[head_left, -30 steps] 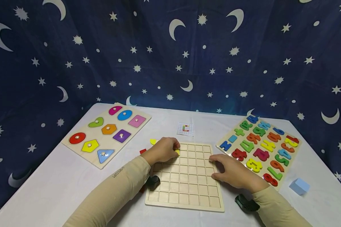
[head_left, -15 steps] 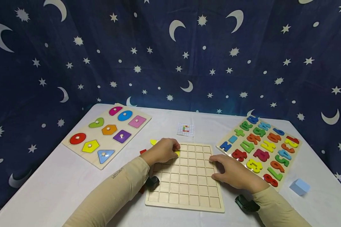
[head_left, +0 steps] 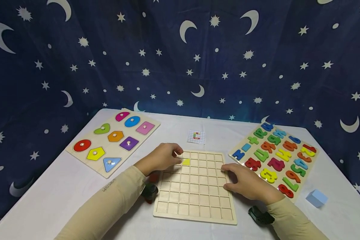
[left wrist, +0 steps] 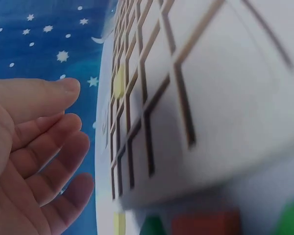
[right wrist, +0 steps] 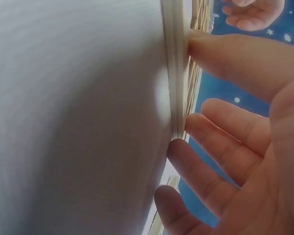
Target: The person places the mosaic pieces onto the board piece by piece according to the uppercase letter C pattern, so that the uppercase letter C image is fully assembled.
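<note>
A wooden grid board (head_left: 195, 190) lies in the middle of the white table. One yellow square tile (head_left: 186, 162) sits in a cell near its far left corner; the left wrist view shows this yellow tile (left wrist: 119, 82) too. Just left of the tile, over the board's left edge, is my left hand (head_left: 163, 156), thumb and fingers apart with nothing between them. My right hand (head_left: 246, 181) rests at the board's right edge, its thumb and fingertips touching the side (right wrist: 175, 73) in the right wrist view. Red pieces (head_left: 153, 178) lie beside the left edge, partly hidden by my left arm.
A small pattern card (head_left: 196, 137) lies beyond the grid board. The shape puzzle (head_left: 108, 160) with knobbed pieces is at the left, and a puzzle of numbers and letters (head_left: 249, 154) at the right. A light blue block (head_left: 316, 197) sits at the far right.
My left hand has let go of the yellow tile, leaving it in its cell, and has moved left. My right hand has stayed at the board's edge.
</note>
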Demonstrator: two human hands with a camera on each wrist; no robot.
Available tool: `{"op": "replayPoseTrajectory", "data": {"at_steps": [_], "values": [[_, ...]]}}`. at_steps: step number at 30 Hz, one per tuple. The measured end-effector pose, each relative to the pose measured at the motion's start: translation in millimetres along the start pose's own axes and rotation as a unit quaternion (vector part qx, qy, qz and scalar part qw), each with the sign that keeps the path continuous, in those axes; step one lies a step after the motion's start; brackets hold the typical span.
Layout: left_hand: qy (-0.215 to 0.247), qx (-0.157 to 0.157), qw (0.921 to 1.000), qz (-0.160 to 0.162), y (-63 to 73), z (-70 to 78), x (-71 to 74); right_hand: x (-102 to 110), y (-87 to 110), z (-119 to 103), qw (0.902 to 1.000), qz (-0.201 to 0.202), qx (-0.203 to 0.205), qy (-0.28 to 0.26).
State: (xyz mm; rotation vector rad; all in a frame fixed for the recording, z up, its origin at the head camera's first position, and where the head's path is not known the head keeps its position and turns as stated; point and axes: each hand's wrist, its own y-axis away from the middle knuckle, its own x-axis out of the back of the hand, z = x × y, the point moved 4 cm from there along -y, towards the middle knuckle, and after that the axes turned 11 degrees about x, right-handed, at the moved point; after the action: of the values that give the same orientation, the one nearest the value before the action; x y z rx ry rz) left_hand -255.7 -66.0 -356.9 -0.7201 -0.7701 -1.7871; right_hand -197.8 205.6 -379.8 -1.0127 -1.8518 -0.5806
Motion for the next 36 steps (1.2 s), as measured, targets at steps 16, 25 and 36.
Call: {"op": "replayPoseTrajectory", "data": {"at_steps": [16,25,36], "values": [[-0.017,0.066,0.9972,0.033,21.9,-42.5,33.0,0.9,0.3,-1.2,1.0,-0.001,-0.005,0.0],[-0.011,0.09,0.9955,0.026,28.8,-59.9,28.1,-0.3,0.5,0.1,1.0,-0.003,-0.008,0.001],[-0.004,0.086,0.996,0.023,33.8,-68.4,23.2,0.9,0.6,-1.4,1.0,-0.003,-0.009,-0.002]]}}
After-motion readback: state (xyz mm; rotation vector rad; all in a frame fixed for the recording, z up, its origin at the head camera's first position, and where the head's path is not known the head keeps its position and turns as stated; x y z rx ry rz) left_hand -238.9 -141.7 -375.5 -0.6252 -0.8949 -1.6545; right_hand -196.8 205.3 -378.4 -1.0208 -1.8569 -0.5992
